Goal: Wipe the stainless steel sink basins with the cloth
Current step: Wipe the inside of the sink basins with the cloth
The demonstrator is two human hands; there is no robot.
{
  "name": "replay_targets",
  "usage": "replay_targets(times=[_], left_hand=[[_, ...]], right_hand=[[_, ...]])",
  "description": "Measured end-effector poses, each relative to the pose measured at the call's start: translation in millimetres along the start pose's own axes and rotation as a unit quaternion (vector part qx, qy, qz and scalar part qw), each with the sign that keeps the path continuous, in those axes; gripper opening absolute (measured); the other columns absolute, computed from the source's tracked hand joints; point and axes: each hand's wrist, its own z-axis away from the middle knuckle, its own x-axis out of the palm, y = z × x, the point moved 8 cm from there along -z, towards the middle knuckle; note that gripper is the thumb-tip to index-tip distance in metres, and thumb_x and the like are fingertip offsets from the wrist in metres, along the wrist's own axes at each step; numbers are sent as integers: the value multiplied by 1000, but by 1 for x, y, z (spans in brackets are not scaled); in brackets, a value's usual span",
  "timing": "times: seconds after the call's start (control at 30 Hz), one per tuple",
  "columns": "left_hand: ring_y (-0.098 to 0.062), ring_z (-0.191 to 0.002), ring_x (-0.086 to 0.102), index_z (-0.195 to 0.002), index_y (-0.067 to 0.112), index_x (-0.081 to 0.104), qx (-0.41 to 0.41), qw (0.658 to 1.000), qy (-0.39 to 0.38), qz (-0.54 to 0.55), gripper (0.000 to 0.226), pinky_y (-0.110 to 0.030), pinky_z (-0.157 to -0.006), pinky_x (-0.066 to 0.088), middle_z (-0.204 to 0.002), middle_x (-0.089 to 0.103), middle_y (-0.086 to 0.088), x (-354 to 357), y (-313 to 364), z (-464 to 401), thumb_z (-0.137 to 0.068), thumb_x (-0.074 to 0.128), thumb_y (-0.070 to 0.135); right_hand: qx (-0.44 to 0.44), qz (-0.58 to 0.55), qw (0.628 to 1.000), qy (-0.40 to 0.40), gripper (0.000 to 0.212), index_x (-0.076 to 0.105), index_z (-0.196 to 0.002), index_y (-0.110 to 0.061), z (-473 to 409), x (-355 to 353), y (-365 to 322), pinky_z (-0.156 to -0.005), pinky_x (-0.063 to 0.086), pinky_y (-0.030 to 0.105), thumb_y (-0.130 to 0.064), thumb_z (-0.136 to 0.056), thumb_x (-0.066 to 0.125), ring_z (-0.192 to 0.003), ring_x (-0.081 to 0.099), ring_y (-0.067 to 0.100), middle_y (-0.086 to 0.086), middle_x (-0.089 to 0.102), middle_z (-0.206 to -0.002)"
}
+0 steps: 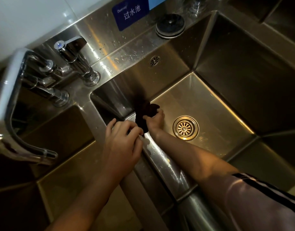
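Observation:
A dark cloth (146, 114) is bunched in the far left corner of the right stainless steel basin (201, 100). My right hand (155, 120) grips its upper part down inside that basin. My left hand (125, 140) rests on the wet divider (161, 161) between the two basins and pinches the cloth's lower end. The left basin (63, 157) lies below my left forearm. The round drain strainer (185, 128) sits just right of my right wrist.
A chrome faucet (73, 64) with a long curved spout (15, 114) stands at the left over the left basin. A round black drain stopper (170, 25) lies on the back ledge beside a blue sign (130, 14). An overflow grille (154, 60) is on the rear wall.

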Motion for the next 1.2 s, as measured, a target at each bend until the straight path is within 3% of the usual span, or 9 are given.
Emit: replay_targets(times=[0.27, 0.4, 0.53, 0.6, 0.73, 0.9, 1.03, 1.2], left_hand=[[-11, -91, 52, -89, 18, 65, -6, 1000, -10, -13, 21, -35, -114, 17, -92, 58, 5, 2, -1, 0, -89, 44, 23], [-10, -92, 51, -89, 19, 65, -9, 1000, -17, -13, 23, -37, -113, 18, -91, 58, 5, 3, 0, 1, -89, 43, 26], [-14, -91, 52, -88, 17, 66, -12, 1000, -12, -16, 25, -37, -110, 19, -91, 60, 3, 3, -1, 1, -88, 43, 27], [-14, -90, 52, -87, 17, 66, -11, 1000, -9, -16, 25, -38, -110, 20, -90, 61, 2, 3, 0, 1, -88, 43, 28], [-15, -88, 55, -88, 18, 67, -8, 1000, -9, -14, 26, -42, -110, 25, -88, 60, 3, 1, 1, 1, -89, 43, 29], [-14, -85, 53, -86, 19, 66, -6, 1000, -7, -11, 16, -44, -112, 26, -85, 58, 5, 2, 0, 0, -87, 51, 23], [-15, -86, 54, -86, 19, 65, -1, 1000, -14, -18, 14, -45, -112, 25, -86, 58, 5, 3, 0, 0, -87, 52, 22], [-13, -85, 53, -85, 19, 66, 1, 1000, -14, -16, 11, -48, -112, 27, -86, 58, 6, 4, 0, 0, -86, 55, 20]], right_hand=[[-49, -146, 988, -27, 65, 44, -106, -34, 33, 11, -82, -76, 58, 49, -37, -51, 80, -93, 65, 25, 0, 62, -104], [-138, -185, 970, -76, 59, 44, -101, -35, 72, -8, -138, -77, 58, 46, -34, -57, 83, -94, 65, 21, 1, 63, -105], [-175, -221, 953, -114, 67, 48, -102, -35, 98, -22, -180, -76, 59, 48, -49, -46, 83, -96, 66, 19, 0, 64, -105], [-177, -209, 956, -105, 66, 49, -102, -34, 99, -29, -179, -75, 58, 50, -48, -48, 83, -96, 66, 21, 1, 64, -105], [-147, -202, 965, -76, 57, 48, -106, -26, 81, -40, -141, -77, 58, 46, -27, -63, 86, -95, 65, 22, 4, 64, -104], [-93, -70, 993, 31, 58, 47, -105, -23, 35, -44, -90, -85, 50, 40, -31, -61, 84, -98, 60, 24, 5, 62, -105], [-82, -11, 996, 35, 58, 51, -118, -11, 5, -38, -74, -92, 37, 29, -20, -69, 82, -114, 50, 25, 8, 53, -122], [-44, 13, 999, 13, 62, 47, -125, -9, -14, -23, -58, -95, 36, 27, -14, -73, 79, -120, 47, 27, 10, 48, -131]])
